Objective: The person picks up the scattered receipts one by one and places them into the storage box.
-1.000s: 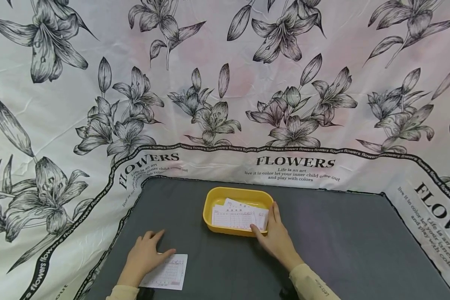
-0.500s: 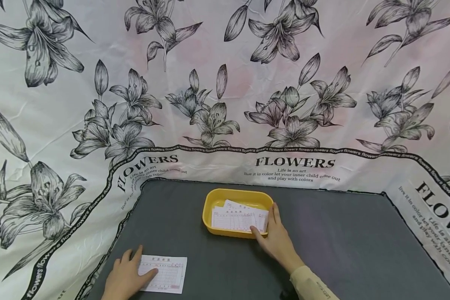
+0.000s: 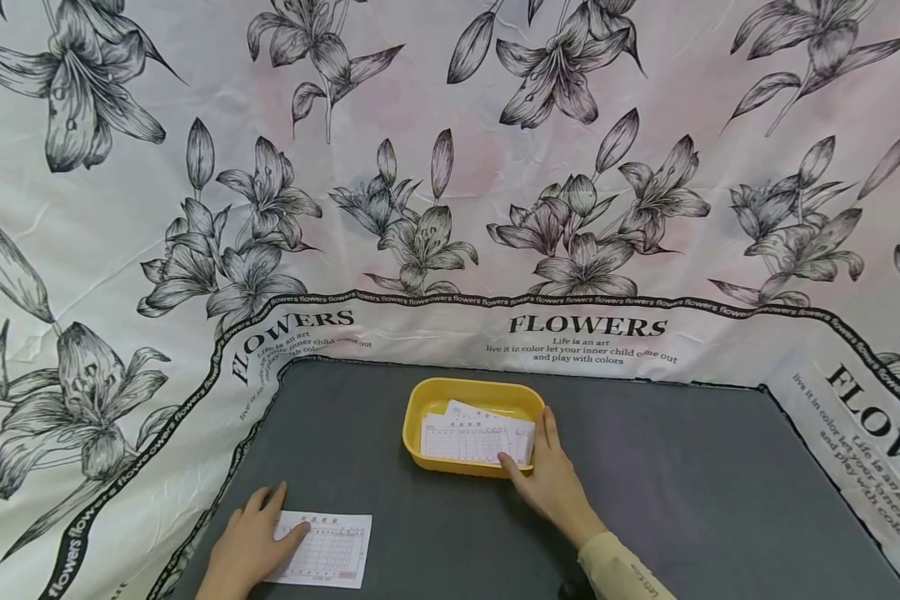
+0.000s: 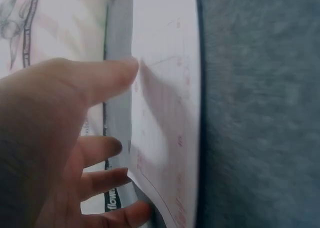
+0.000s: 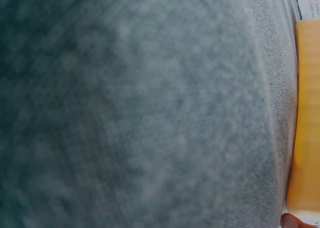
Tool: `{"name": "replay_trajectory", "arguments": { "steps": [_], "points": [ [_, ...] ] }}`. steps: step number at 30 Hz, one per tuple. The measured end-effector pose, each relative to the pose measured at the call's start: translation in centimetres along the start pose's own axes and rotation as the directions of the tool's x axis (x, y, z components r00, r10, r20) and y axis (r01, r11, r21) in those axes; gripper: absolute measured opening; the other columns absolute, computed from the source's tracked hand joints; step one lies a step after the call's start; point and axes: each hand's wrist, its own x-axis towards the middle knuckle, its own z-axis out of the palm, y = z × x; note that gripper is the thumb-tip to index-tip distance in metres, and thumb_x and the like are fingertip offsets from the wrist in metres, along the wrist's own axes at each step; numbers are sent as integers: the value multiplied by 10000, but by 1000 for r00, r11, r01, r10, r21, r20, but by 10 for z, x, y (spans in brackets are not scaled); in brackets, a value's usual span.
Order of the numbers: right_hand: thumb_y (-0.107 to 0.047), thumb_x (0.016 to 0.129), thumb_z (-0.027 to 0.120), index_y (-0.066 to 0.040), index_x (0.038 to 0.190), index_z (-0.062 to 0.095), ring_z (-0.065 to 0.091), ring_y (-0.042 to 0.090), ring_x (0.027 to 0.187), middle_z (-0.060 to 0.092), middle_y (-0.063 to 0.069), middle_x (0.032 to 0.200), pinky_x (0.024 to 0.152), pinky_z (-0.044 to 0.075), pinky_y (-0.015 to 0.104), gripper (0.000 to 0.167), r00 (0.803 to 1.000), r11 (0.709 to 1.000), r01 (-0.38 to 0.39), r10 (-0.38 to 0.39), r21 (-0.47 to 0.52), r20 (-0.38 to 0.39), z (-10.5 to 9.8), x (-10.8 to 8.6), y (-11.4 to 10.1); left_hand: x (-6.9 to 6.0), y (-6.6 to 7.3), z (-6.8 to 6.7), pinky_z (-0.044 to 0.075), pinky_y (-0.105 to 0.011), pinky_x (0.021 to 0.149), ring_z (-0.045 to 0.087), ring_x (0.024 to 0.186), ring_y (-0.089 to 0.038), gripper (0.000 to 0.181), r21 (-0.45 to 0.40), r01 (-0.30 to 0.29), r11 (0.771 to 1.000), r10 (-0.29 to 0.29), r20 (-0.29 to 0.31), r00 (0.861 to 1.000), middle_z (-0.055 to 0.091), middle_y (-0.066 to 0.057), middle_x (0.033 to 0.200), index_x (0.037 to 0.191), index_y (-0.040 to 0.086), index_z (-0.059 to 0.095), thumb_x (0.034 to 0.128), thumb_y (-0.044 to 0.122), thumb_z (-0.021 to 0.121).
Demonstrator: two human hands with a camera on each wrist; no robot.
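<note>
A printed form slip (image 3: 326, 546) lies on the grey cloth at the lower left of the head view. My left hand (image 3: 247, 537) is at its left side, thumb extended over the slip and fingers spread along its far left corner. The left wrist view shows the thumb (image 4: 112, 77) at the face of the slip (image 4: 165, 107); whether it presses there I cannot tell. Farther up, a yellow plastic tray (image 3: 416, 417) contains several similar slips (image 3: 465, 437). My right hand (image 3: 558, 483) holds its right front corner, thumb over the front rim and fingers along the right side.
Dark grey cloth (image 3: 682, 483) covers the table. Behind and at the sides hangs white fabric (image 3: 420, 100) with black lily drawings and "FLOWERS" lettering. The right wrist view is mostly grey cloth (image 5: 150, 107), with the tray's wall (image 5: 306, 118) at its right edge.
My left hand has moved left and down across the slip, uncovering more of it; in the last half second it barely shifts. The right hand stays at the tray.
</note>
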Motion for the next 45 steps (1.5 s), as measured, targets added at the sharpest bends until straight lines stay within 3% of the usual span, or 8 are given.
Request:
{"name": "replay_trajectory", "arguments": {
  "steps": [8, 19, 29, 37, 45],
  "points": [
    [-648, 996, 613, 103, 1650, 123, 466, 491, 1454, 70, 241, 1766, 1108, 470, 603, 1109, 1000, 1000, -1, 1, -3, 9, 2, 1, 0, 7, 4, -2, 510, -770, 844, 558, 1183, -643, 897, 11, 1, 1000, -2, 36, 999, 475, -396, 1477, 1467, -46, 589, 885, 613, 767],
    [-619, 992, 641, 102, 1649, 137, 463, 488, 1458, 90, 242, 1763, 1109, 472, 597, 1098, 1000, 1000, 12, -12, -6, -10, -1, 1, 0, 1, 9, -1, 539, -712, 834, 640, 1100, -583, 622, 2, -32, 999, 32, -41, 999, 598, -341, 1376, 1335, 5, 723, 890, 425, 831],
    [-619, 989, 645, 96, 1652, 134, 461, 488, 1460, 92, 235, 1765, 1116, 464, 602, 1101, 1000, 1000, 8, -8, -3, -11, 0, 1, 0, -6, 14, 5, 573, -624, 789, 714, 1000, -412, 357, -51, -40, 998, 34, -108, 994, 696, -169, 1197, 1179, 58, 816, 901, 280, 837],
    [-626, 995, 631, 102, 1651, 135, 478, 492, 1443, 85, 254, 1760, 1096, 478, 607, 1099, 1000, 1000, 7, -7, -2, -10, 1, 0, 1, -8, -4, 4, 560, -653, 859, 664, 1038, -532, 843, -50, 45, 998, -47, -34, 998, 567, -346, 1281, 1367, -171, 596, 886, 483, 825],
    [-621, 994, 637, 102, 1651, 139, 479, 495, 1440, 79, 250, 1762, 1092, 481, 610, 1097, 1000, 1000, 9, -9, 2, -14, 0, 1, 1, -6, -14, 0, 556, -647, 872, 664, 1037, -516, 756, -67, 55, 996, -54, 17, 998, 565, -344, 1240, 1317, -180, 628, 902, 421, 824]
  ]
}}
